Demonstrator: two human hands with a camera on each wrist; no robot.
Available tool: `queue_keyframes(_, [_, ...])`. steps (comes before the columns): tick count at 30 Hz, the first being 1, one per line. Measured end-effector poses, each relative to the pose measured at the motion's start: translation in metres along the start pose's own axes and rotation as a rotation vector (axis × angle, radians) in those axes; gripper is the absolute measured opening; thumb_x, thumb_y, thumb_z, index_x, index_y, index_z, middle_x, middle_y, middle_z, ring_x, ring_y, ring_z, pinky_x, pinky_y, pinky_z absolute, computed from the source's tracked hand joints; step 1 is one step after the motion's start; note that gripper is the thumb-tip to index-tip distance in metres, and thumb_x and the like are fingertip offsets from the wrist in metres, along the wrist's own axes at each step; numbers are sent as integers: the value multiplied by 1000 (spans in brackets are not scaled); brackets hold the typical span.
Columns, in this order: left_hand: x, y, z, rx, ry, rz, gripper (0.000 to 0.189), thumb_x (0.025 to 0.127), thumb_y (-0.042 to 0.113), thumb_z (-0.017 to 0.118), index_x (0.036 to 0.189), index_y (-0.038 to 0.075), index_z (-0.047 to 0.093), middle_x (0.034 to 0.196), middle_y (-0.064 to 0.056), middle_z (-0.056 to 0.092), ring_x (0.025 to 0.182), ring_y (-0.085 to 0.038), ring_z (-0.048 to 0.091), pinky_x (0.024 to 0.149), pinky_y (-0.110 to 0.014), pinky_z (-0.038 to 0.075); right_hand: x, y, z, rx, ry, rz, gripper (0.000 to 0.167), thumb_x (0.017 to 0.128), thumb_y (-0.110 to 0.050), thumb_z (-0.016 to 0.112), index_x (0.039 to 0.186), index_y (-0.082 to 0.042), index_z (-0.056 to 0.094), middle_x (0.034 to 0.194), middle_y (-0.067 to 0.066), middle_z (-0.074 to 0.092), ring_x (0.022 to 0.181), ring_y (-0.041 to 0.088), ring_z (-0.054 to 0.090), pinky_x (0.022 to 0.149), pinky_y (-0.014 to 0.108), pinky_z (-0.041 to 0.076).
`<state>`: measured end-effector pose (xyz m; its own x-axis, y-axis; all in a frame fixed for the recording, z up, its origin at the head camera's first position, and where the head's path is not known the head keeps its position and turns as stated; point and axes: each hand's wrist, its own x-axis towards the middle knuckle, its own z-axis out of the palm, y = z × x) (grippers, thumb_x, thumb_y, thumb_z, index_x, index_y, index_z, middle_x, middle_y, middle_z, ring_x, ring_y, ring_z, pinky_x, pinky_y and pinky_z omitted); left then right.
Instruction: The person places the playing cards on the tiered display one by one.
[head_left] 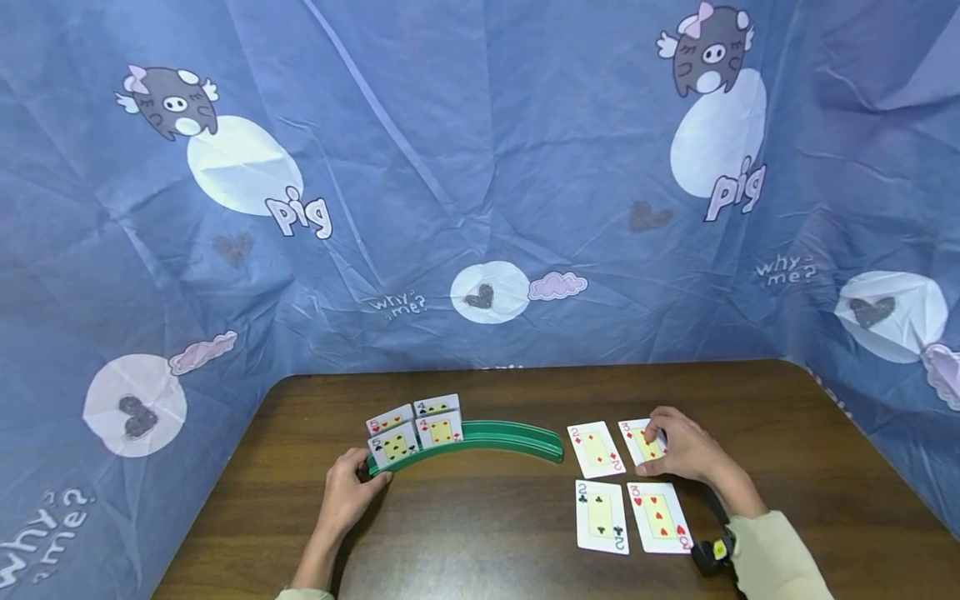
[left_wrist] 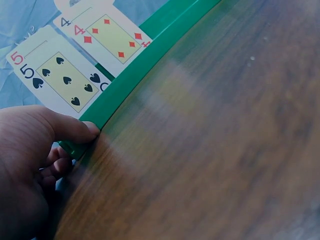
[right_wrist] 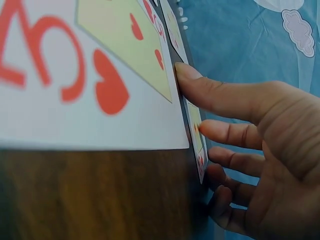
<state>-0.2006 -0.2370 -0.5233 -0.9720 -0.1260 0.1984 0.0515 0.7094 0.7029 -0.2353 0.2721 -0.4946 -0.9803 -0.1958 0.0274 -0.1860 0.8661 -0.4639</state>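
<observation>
My left hand point(head_left: 351, 490) grips the left end of a curved green card holder point(head_left: 517, 439), thumb on its front edge. In the holder stand a five of spades point(head_left: 392, 448) before a red five point(head_left: 388, 421), and a four of diamonds point(head_left: 441, 430) before a black four point(head_left: 435, 406). Over at the right, my right hand point(head_left: 686, 450) touches a three of diamonds point(head_left: 633, 443) that lies flat. Its thumb is by the near edge and its fingertips are over the card, spread apart in the right wrist view. The hand hides the card's right part.
Face up beside the right hand lie a two of diamonds point(head_left: 596, 450), a two of clubs point(head_left: 602, 517) and a three of hearts point(head_left: 660, 518). They rest on a brown wooden table point(head_left: 465, 533). A blue printed cloth point(head_left: 420, 167) hangs behind and at the sides.
</observation>
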Motion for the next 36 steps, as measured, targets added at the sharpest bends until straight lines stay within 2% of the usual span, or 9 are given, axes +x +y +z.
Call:
queue_keyframes(12, [0, 2, 0, -7, 8, 7, 24, 75, 5, 80, 97, -1, 71, 88, -9, 61, 85, -20, 49, 74, -29, 36, 0, -1, -1, -32, -9, 49, 54, 59, -36, 95, 89, -10, 59, 132, 25, 55, 108, 37, 56, 87, 55, 47])
queue_keyframes(17, [-1, 3, -1, -14, 22, 28, 24, 75, 5, 81, 96, -1, 72, 85, -9, 61, 83, -18, 48, 73, -29, 36, 3, 0, -1, -44, -2, 25, 54, 58, -36, 96, 88, -10, 60, 127, 23, 56, 103, 34, 56, 84, 52, 48])
queue_keyframes(29, [-2, 4, -1, -17, 14, 21, 24, 75, 5, 81, 97, -1, 71, 86, -9, 60, 84, -18, 48, 73, -28, 36, 6, -2, -1, -61, -22, 68, 57, 56, -37, 96, 91, -9, 61, 128, 25, 55, 108, 39, 57, 88, 58, 47])
queue_keyframes(36, [-1, 2, 0, -14, 20, 27, 24, 74, 5, 81, 95, 0, 71, 84, -8, 60, 83, -18, 47, 73, -28, 35, 5, -7, -1, -67, -23, 109, 59, 57, -36, 96, 94, -6, 61, 124, 25, 58, 94, 31, 55, 84, 52, 47])
